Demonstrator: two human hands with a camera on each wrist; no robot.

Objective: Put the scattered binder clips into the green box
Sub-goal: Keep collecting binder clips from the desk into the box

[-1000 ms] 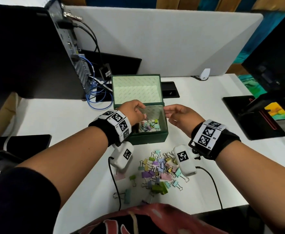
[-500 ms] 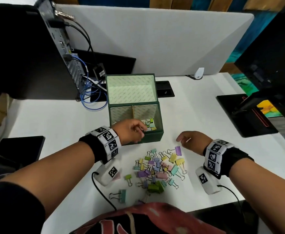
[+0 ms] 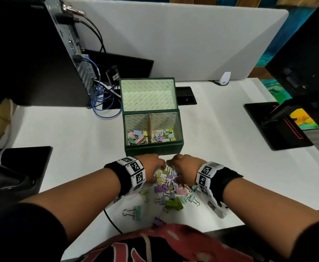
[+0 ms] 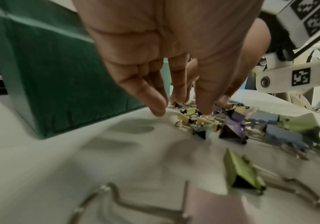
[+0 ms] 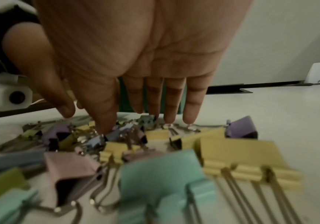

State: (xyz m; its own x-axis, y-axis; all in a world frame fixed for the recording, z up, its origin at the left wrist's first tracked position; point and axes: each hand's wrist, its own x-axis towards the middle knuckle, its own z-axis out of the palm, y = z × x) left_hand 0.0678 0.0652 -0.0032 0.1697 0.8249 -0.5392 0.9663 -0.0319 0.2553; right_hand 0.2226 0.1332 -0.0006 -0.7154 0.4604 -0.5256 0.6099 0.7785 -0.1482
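Note:
The green box point(image 3: 153, 149) stands open mid-table, lid up, with pastel binder clips in both compartments point(image 3: 151, 136). A scattered pile of binder clips point(image 3: 171, 189) lies just in front of it. Both hands are down on the pile's far edge, almost touching each other. In the left wrist view my left hand point(image 4: 180, 109) points straight fingers and thumb down onto small yellow clips point(image 4: 188, 115) beside the box wall point(image 4: 59, 75). My right hand point(image 5: 145, 119) hangs flat, fingertips point(image 5: 188, 119) touching clip handles in the pile point(image 5: 155, 151). Neither hand visibly grips a clip.
A computer tower point(image 3: 41, 53) with blue cables point(image 3: 103, 108) stands back left, and a grey partition point(image 3: 173, 44) runs behind. A black pad point(image 3: 19, 167) lies left and a black device point(image 3: 279, 125) right. Loose clips point(image 3: 136, 212) reach toward the table's near edge.
The left hand has come out of the box and down to the pile. The right hand has moved left onto the pile, and both hands now meet there.

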